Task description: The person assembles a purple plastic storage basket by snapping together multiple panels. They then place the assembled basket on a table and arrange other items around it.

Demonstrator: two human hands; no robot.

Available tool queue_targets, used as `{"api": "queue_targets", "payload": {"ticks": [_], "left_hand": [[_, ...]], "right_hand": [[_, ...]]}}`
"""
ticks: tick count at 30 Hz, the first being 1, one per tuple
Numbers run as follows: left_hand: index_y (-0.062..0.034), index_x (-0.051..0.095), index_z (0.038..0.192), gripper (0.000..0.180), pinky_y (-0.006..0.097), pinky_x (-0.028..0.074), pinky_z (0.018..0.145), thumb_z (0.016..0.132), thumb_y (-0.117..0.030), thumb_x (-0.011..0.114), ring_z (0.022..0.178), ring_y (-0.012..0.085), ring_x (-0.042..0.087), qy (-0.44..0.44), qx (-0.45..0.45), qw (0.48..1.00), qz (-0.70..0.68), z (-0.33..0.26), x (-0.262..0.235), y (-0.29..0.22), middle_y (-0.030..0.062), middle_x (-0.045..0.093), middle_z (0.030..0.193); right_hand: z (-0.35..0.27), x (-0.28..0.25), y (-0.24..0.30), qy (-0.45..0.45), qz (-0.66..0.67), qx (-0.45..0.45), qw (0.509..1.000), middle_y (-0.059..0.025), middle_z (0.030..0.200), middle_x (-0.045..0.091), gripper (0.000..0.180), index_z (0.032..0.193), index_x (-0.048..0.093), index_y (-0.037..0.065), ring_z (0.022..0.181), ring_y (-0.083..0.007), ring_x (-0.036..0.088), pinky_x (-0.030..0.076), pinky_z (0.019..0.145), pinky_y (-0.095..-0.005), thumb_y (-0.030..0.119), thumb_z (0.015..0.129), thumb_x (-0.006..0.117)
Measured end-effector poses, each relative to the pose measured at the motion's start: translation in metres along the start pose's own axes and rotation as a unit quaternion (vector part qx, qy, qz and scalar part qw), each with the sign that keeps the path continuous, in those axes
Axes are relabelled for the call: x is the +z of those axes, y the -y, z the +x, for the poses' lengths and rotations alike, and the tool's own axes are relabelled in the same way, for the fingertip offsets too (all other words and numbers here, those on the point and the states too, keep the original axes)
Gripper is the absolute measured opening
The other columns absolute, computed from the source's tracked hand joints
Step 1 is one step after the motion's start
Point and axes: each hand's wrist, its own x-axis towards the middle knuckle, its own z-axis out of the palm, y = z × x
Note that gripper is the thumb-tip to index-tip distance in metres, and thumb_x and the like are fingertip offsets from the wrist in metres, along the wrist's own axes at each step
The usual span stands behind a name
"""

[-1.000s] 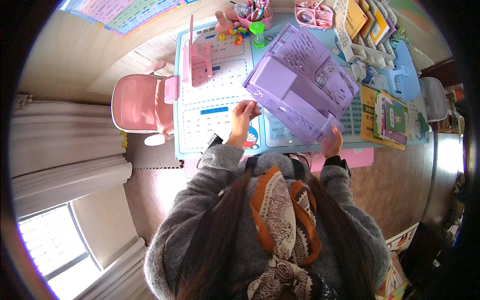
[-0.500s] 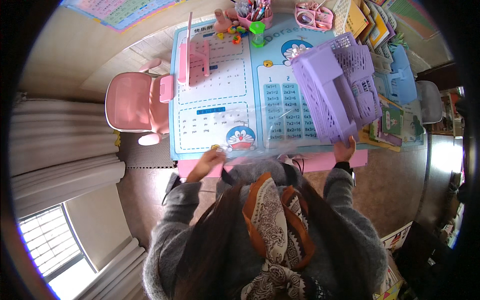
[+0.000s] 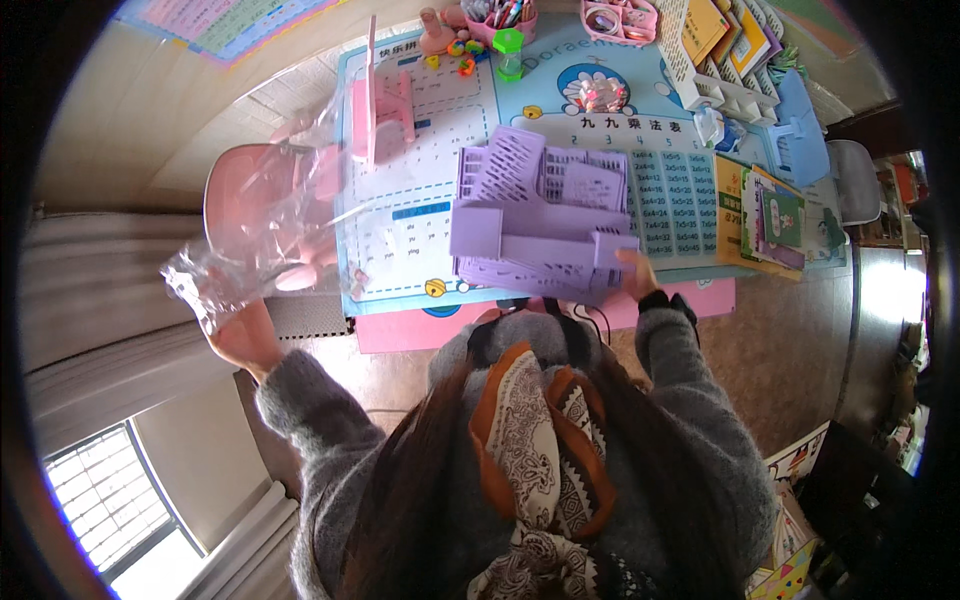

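Note:
My left hand (image 3: 245, 333) is out past the table's left edge, closed on a clear plastic bag (image 3: 250, 250). The bag stretches up over the pink chair. A purple plastic desk organizer (image 3: 540, 225) with slotted sides lies over the front middle of the table, several parts of it stacked or nested together. My right hand (image 3: 638, 275) grips its right end, fingers curled at the edge.
A printed blue mat (image 3: 670, 215) covers the table. At the back stand a pen holder (image 3: 500, 20), a green hourglass (image 3: 509, 58) and a pink stand (image 3: 385, 110). Books (image 3: 775, 215) lie at the right, near a white rack (image 3: 735, 95). A pink chair (image 3: 235, 185) stands left.
My left hand has swung out to the left with the plastic bag. The purple organizer has shifted left and turned to lie crosswise, with my right hand still on its end.

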Motion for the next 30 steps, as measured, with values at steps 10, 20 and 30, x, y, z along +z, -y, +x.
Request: {"api": "queue_targets", "payload": {"ticks": [10, 20, 30], "left_hand": [[-0.0029, 0.047, 0.124, 0.044, 0.056, 0.020, 0.107, 0.086, -0.025, 0.046, 0.117, 0.0313, 0.046, -0.074, -0.042, 0.994, 0.073, 0.031, 0.073, 0.092, 0.0178, 0.053, 0.121], [-0.0011, 0.054, 0.116, 0.032, 0.031, 0.034, 0.099, 0.089, -0.018, 0.055, 0.113, 0.0155, 0.046, 0.137, -0.506, 0.825, 0.212, -0.103, 0.077, 0.226, 0.0074, 0.055, 0.117], [0.0090, 0.050, 0.115, 0.064, 0.032, 0.050, 0.074, 0.068, -0.027, 0.075, 0.088, 0.0238, 0.061, -0.453, -0.160, 0.554, 0.680, -0.074, -0.262, 0.109, 0.0161, 0.061, 0.099]], "right_hand": [[0.004, 0.100, 0.087, -0.123, -0.456, -0.236, 0.849, -0.0154, 0.143, 0.022, 0.087, 0.141, 0.021, 0.006, 0.133, -0.0314, 0.017, 0.027, 0.103, -0.0445, 0.038, 0.074, 0.068], [-0.072, 0.204, 0.087, 0.160, -0.346, -0.355, 0.854, -0.0093, 0.107, 0.052, 0.030, 0.106, 0.050, 0.004, 0.100, -0.0207, 0.051, 0.043, 0.087, -0.0359, 0.011, 0.079, 0.063], [-0.056, 0.027, 0.104, 0.113, 0.072, -0.261, 0.956, -0.0031, 0.082, 0.054, 0.010, 0.086, 0.051, 0.008, 0.067, -0.0123, 0.054, 0.046, 0.053, -0.0236, 0.017, 0.085, 0.053]]}}
